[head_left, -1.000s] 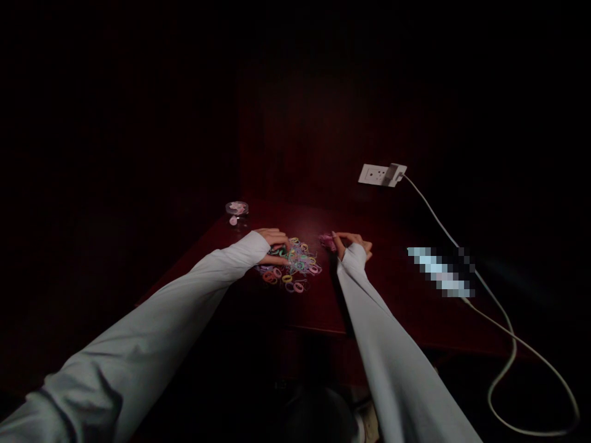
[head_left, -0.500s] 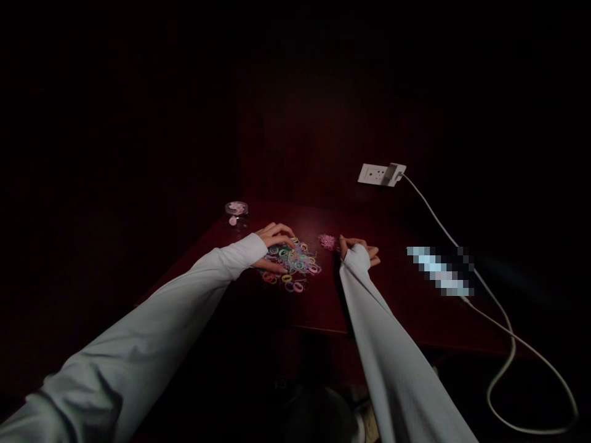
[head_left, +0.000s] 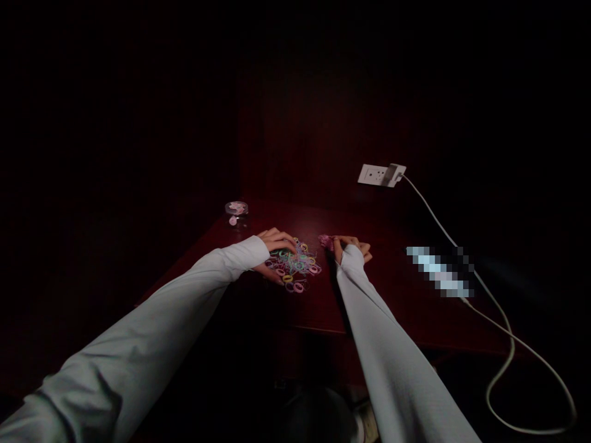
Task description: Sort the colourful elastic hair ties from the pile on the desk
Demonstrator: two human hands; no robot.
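A loose pile of colourful hair ties lies on the dark red table. My left hand rests over the pile's left side, thumb and fingers apart, touching the ties. Right of the pile sits a small pink bunch, too small to make out exactly. My right hand is at its right edge, thumb and forefinger together against it; whether something small is between the fingertips is hidden.
A clear round jar with pink pieces stands at the table's back left. A white wall socket holds a charger, whose white cable loops down the right side. A blurred-out device lies on the right.
My right hand has moved slightly left, onto the pink bunch. My left hand has shifted a little down, and some ties at the pile's lower left are now covered or moved.
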